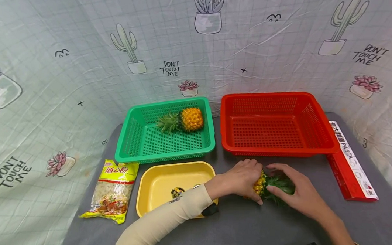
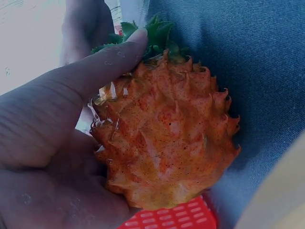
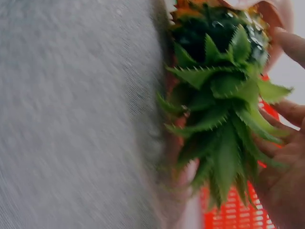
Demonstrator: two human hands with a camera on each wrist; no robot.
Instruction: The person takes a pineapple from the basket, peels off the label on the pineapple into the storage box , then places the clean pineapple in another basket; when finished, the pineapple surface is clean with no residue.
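Note:
A small pineapple (image 2: 167, 133) with an orange, spiky body and a green leafy crown (image 3: 221, 119) lies low over the grey table, in front of the red basket. My left hand (image 1: 239, 179) grips its body, the thumb along one side near the base of the leaves. Around the crown, my right hand (image 1: 300, 191) has its thumb and fingers spread apart, beside the leaves and not closed on them. In the head view both hands hide much of the fruit. Another pineapple (image 1: 191, 119) rests on its side in the green basket (image 1: 123, 148).
The red basket (image 1: 279, 150) stands at the back right. A yellow tray (image 1: 161, 180) sits left of the hands, partly behind my left forearm. Far left lies a pasta bag (image 1: 112, 192); a red and white pasta box (image 1: 353, 164) lies far right. A printed curtain hangs behind.

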